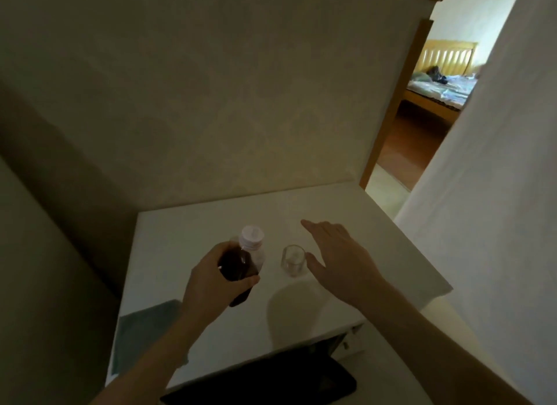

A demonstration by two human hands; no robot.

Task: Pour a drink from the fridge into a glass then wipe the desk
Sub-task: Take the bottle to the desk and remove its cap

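My left hand (pixel 211 279) grips a plastic bottle (pixel 241 263) of dark drink with a white cap, held above the white desk (pixel 187 232). A small clear glass (pixel 293 260) stands upright on the desk just right of the bottle. My right hand (pixel 337 257) hovers open beside the glass, fingers spread, thumb close to its right side; whether it touches the glass is unclear. A grey-green cloth (pixel 144 329) lies flat at the desk's front left corner.
A flat black object (pixel 271 380) lies at the desk's front edge. Walls close in behind and to the left. An open doorway (pixel 416 127) at the right leads to a room with a wooden bed.
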